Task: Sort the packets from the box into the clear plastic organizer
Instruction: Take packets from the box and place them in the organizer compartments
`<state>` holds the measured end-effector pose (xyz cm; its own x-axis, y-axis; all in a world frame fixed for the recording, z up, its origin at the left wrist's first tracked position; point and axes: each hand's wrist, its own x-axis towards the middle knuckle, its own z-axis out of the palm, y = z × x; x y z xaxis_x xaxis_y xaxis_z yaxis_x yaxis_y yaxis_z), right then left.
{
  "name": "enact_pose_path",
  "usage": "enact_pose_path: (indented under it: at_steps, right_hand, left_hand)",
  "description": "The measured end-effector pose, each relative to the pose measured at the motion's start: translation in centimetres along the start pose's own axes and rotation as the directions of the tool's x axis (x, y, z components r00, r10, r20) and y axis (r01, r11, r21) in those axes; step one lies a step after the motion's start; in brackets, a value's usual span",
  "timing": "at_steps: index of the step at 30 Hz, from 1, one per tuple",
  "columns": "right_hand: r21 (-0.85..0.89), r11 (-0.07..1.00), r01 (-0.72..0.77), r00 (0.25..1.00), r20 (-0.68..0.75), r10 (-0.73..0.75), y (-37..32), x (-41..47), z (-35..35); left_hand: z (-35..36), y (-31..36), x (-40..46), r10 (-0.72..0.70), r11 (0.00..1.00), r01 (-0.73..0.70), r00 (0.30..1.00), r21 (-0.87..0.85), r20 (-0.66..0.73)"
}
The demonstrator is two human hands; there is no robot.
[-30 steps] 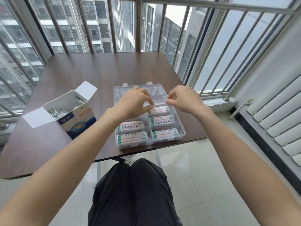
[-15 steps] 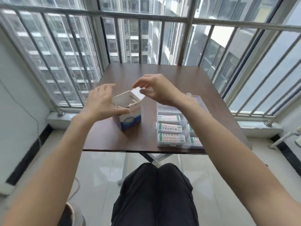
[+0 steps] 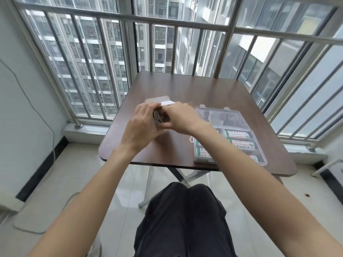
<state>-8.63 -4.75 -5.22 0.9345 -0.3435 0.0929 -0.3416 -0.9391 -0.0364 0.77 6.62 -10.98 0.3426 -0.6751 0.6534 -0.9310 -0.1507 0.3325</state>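
left hand point(image 3: 143, 125) grips box point(image 3: 157, 101) | right hand point(image 3: 179, 116) fingers inside, on packets point(image 3: 159, 116)

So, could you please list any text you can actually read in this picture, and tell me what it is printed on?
Nothing can be read.
Packets in the clear plastic organizer: the packet labels carry green and dark print, too blurred to read.
Box: its printed faces are hidden behind the left hand and right hand; the packets inside it show no legible text.
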Motion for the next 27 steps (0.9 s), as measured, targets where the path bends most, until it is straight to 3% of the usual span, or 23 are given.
enact_pose_path:
  at_steps: [4, 11, 16, 21, 27]
  right_hand:
    - [0.097, 0.994, -0.05, 0.972, -0.222, 0.07, -0.6, -1.2, 1.4]
    - [0.053, 0.998, 0.031, 0.949, -0.315, -0.013, -0.8, -2.0, 1.5]
    - [0.17, 0.983, 0.075, 0.883, -0.47, 0.013, 0.6, -2.6, 0.9]
    - [0.217, 0.975, 0.039, 0.901, -0.43, 0.06, 1.0, -1.8, -0.2]
    - [0.393, 0.92, 0.011, 0.909, -0.386, 0.154, 2.1, -0.9, -0.9]
  left_hand:
    - [0.1, 0.1, -0.4, 0.017, 1.0, -0.018, 0.999, -0.021, -0.045]
    - [-0.8, 0.9, -0.6, -0.08, 0.994, 0.081, 0.997, -0.067, 0.019]
    - [-1.8, 0.5, -0.5, -0.203, 0.967, 0.217, 0.972, -0.129, 0.116]
    - [-1.9, 0.5, -0.1, -0.291, 0.938, 0.319, 0.936, -0.134, 0.196]
    - [-2.1, -0.1, 0.8, -0.367, 0.899, 0.417, 0.886, -0.138, 0.283]
